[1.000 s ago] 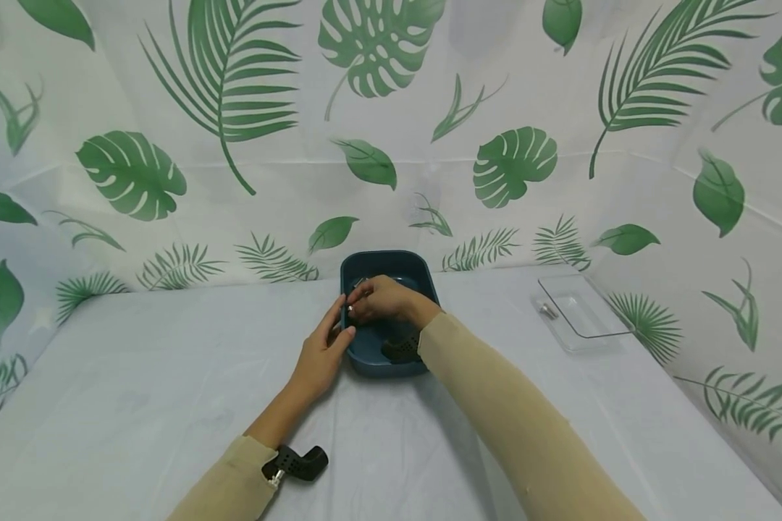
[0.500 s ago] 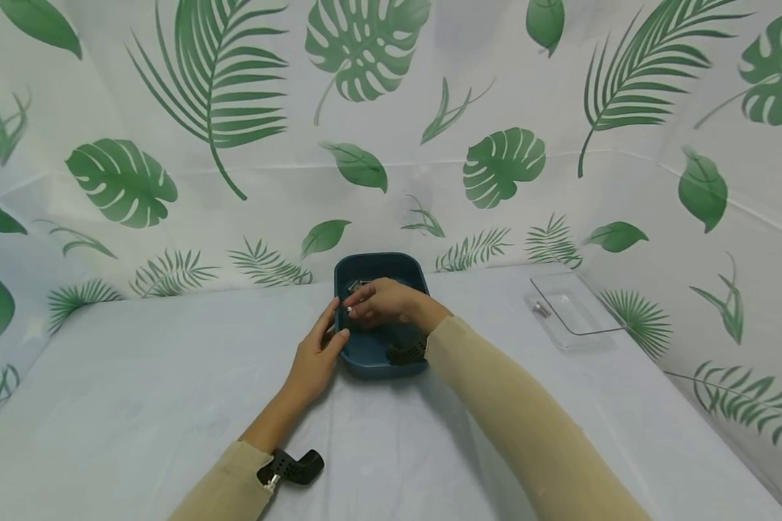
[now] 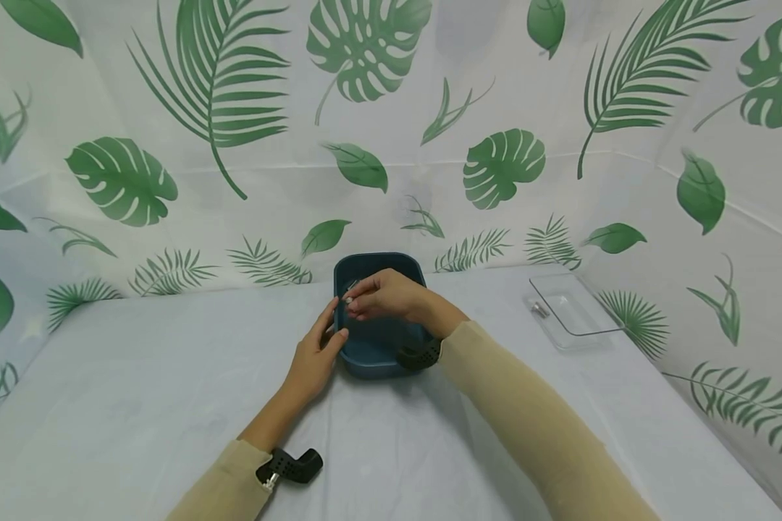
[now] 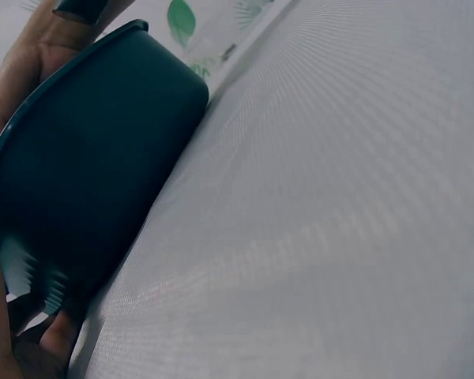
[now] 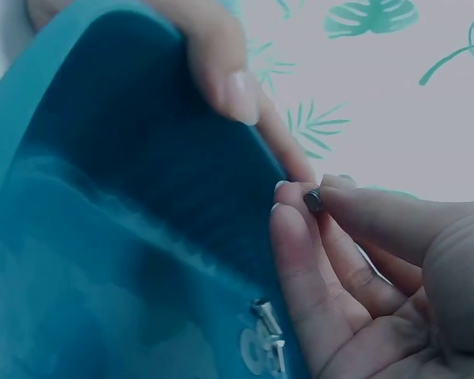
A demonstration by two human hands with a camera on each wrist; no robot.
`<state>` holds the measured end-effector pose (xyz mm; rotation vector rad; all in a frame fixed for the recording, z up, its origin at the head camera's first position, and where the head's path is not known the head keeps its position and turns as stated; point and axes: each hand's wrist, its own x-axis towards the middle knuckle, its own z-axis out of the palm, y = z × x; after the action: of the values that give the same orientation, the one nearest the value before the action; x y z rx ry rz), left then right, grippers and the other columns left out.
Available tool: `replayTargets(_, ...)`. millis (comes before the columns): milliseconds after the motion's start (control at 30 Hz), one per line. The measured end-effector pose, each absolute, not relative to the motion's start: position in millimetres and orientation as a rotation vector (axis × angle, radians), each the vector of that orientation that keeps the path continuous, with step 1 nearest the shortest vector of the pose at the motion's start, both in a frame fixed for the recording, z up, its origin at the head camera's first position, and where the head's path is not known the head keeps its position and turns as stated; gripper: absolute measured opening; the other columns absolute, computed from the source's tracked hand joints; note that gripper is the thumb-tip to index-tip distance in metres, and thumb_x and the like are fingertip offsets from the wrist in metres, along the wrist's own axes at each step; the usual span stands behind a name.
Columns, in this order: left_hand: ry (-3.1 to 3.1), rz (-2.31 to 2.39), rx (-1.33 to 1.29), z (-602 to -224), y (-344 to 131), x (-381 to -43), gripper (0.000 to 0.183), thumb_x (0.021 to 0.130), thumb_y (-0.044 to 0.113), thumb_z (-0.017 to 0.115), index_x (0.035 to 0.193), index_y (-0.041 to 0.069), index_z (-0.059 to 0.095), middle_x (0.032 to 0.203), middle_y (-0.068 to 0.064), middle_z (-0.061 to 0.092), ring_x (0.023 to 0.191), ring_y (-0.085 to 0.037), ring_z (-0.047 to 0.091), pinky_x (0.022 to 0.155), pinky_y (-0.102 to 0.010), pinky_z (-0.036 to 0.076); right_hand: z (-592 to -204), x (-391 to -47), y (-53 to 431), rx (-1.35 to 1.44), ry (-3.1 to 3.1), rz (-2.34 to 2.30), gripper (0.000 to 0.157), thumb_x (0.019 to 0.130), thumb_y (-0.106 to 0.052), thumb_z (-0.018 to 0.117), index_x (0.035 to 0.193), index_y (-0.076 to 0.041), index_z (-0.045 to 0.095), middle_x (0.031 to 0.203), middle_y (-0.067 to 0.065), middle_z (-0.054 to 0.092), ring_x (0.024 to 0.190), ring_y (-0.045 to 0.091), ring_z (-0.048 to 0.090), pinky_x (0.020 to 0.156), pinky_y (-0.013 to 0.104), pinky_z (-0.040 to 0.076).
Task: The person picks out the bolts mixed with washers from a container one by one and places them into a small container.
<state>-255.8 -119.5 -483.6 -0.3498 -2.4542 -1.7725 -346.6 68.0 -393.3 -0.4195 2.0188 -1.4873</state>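
Observation:
A deep dark-blue plastic bin (image 3: 371, 351) stands near the back of the table. My left hand (image 3: 309, 365) holds its left side, the thumb lapping over the rim and the other fingers along the outer wall. Over the left part of the bin, my right hand (image 3: 394, 300) pinches a small cylindrical metal piece (image 5: 313, 200) between thumb and fingertips. Only the piece's round end shows in the right wrist view; the rest is hidden by fingers. Below it, several small metal fittings (image 5: 268, 316) lie on the bin floor by the wall, with a pale ring (image 5: 253, 351) among them.
To the right stands a shallow clear tray (image 3: 576, 334) with a dark edge line, holding a small metal cylinder (image 3: 539, 310) at its left side. A white cloth (image 3: 169, 376) covers the table. Behind rises a leaf-printed curtain (image 3: 423, 166).
My right hand has lifted a little and drawn slightly to the right, still pinching the metal piece. The left hand stays at the bin's side. The head view has shifted slightly.

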Motion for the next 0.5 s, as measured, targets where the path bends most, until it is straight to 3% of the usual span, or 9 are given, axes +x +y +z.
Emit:
replayTargets(267, -2.459, -1.772, -0.323, -483, -117, -255, 0.061, 0.106, 0.034, 0.053, 0.161, 0.025, 0.029, 0.159, -0.016, 0.043, 0.140, -0.035, 0.052, 0.112, -0.054, 0.045, -384, -347, 99, -0.489, 2.089, -1.437, 0.039, 0.098, -0.005, 0.063, 0.134, 0.009, 0.060, 0.129, 0.025, 0.066, 0.115, 0.033, 0.070, 0.104, 0.050, 0.053)
replayTargets(500, -2.468, -1.759, -0.319, -482, -118, -255, 0.061, 0.106, 0.034, 0.052, 0.161, 0.028, 0.028, 0.161, -0.016, 0.040, 0.143, -0.034, 0.048, 0.115, -0.053, 0.042, -379, -352, 133, -0.437, 2.128, -1.425, 0.038, 0.099, -0.006, 0.063, 0.134, 0.008, 0.060, 0.136, 0.028, 0.061, 0.103, 0.017, 0.072, 0.107, 0.052, 0.050)
